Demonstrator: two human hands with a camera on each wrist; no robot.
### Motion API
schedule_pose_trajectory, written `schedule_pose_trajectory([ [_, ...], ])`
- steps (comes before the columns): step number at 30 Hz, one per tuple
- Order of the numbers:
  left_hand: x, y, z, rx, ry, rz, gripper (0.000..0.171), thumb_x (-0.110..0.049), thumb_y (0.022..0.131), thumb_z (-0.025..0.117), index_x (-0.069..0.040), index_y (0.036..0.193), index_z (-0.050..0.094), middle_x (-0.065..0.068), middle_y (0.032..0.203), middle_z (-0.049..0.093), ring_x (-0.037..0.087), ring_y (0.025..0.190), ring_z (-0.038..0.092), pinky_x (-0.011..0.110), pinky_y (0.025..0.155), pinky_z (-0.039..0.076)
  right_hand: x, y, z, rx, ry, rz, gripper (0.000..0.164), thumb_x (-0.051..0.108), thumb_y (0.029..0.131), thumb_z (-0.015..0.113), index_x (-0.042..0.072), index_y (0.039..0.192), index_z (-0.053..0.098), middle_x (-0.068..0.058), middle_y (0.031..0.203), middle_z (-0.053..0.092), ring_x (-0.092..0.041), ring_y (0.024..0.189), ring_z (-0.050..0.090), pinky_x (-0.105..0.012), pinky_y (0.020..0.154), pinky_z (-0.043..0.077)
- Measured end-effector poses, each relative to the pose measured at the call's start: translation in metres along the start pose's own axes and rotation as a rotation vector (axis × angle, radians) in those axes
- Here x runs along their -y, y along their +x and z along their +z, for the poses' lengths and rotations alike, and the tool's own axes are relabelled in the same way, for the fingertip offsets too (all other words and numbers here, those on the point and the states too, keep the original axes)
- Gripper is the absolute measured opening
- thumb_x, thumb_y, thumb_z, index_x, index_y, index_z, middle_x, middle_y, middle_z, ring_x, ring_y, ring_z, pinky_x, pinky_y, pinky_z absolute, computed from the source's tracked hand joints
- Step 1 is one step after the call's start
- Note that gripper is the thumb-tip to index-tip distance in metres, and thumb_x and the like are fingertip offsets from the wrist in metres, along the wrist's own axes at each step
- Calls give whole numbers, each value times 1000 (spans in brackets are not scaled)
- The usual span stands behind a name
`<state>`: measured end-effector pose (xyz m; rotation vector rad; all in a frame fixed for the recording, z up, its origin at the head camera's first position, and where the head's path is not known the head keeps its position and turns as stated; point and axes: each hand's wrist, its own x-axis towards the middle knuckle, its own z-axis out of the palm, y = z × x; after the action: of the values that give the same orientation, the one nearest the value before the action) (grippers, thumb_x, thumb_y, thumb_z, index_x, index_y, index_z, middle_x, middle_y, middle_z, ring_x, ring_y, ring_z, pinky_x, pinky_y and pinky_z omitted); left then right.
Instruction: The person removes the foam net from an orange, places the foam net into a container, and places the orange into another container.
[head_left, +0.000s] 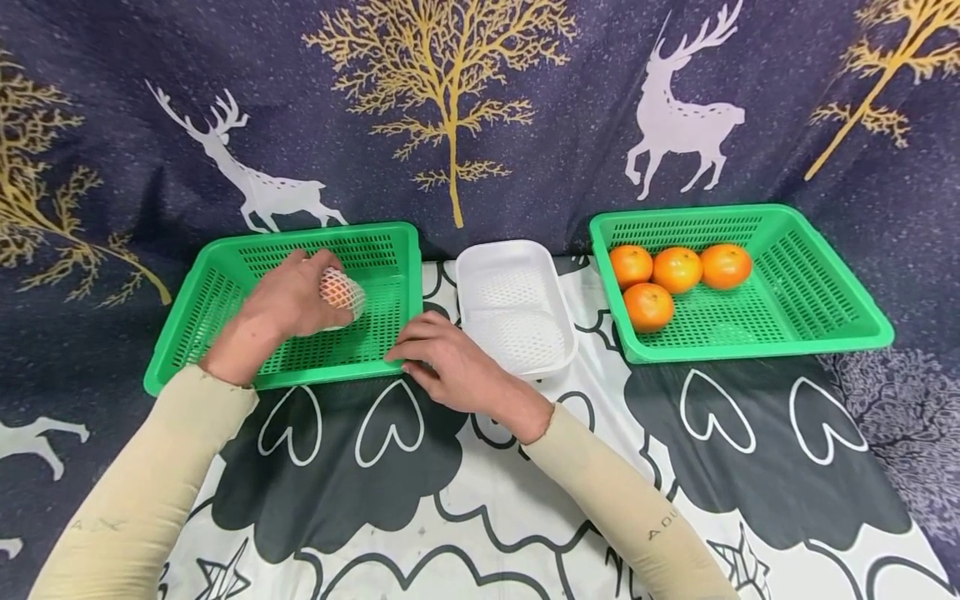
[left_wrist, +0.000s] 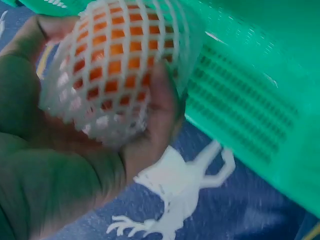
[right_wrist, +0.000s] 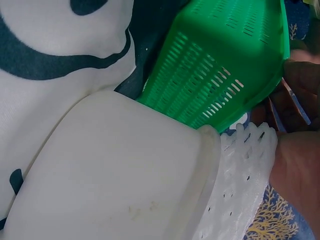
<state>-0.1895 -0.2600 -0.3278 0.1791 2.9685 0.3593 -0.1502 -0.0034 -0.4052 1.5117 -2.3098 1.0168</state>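
Observation:
My left hand [head_left: 288, 296] grips an orange [head_left: 340, 292] wrapped in a white foam net, above the left green basket [head_left: 384, 304]. In the left wrist view, the thumb and fingers wrap round the netted orange [left_wrist: 120, 62], and its skin shows through the mesh. At that basket's front right corner, my right hand [head_left: 453, 362] holds the rim, with bent fingers and thumb at the edge. The right wrist view shows fingers [right_wrist: 302, 75] right at the rim of the green basket [right_wrist: 220, 50]; part of this hand lies outside the frame.
Between the baskets stands a white tray [head_left: 567, 337] with white foam nets [head_left: 517, 337] in it, close to my right wrist. The right green basket [head_left: 840, 329] has several bare oranges [head_left: 677, 270] at its left end. A patterned cloth [head_left: 495, 517] lies underneath; a dark curtain [head_left: 547, 167] hangs behind.

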Motion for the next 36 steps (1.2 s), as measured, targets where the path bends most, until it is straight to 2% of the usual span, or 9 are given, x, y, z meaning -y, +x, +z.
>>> schedule_pose_trajectory([
  [6, -6, -6, 2, -31, -45, 15, 70, -31, 76, 81, -10, 134, 49, 23, 115, 45, 40, 91, 55, 51, 72, 48, 0, 1, -2, -10, -8, -11, 20, 4, 95, 66, 12, 110, 76, 1, 109, 68, -16, 112, 55, -25, 104, 36],
  [15, -15, -9, 4, -47, -90, 19, 68, -34, 78, 81, -13, 134, 49, 22, 120, 45, 39, 98, 53, 53, 77, 46, 0, 1, -3, -5, -12, -8, 21, 4, 95, 65, 12, 111, 76, 1, 110, 68, -16, 113, 55, -24, 106, 35],
  [25, -27, -16, 4, -133, -158, 27, 67, -33, 77, 80, -17, 133, 49, 17, 116, 45, 35, 91, 54, 48, 70, 47, -1, 1, -2, 6, -16, -7, 23, 3, 95, 63, 12, 113, 75, 2, 111, 66, -13, 113, 53, -22, 106, 33],
  [29, -29, -18, 5, -135, -183, 25, 66, -34, 77, 80, -18, 134, 49, 16, 116, 45, 34, 92, 54, 47, 70, 47, -1, 1, -2, 9, -11, -5, 24, 2, 95, 62, 12, 113, 75, 2, 111, 66, -13, 113, 52, -22, 105, 34],
  [36, -34, -24, 4, -163, -284, 22, 66, -32, 80, 78, -20, 138, 47, 16, 123, 44, 33, 92, 53, 45, 70, 46, 0, 0, -1, 12, 11, -3, 24, 1, 95, 63, 11, 114, 75, 1, 112, 66, -14, 113, 52, -22, 104, 35],
])
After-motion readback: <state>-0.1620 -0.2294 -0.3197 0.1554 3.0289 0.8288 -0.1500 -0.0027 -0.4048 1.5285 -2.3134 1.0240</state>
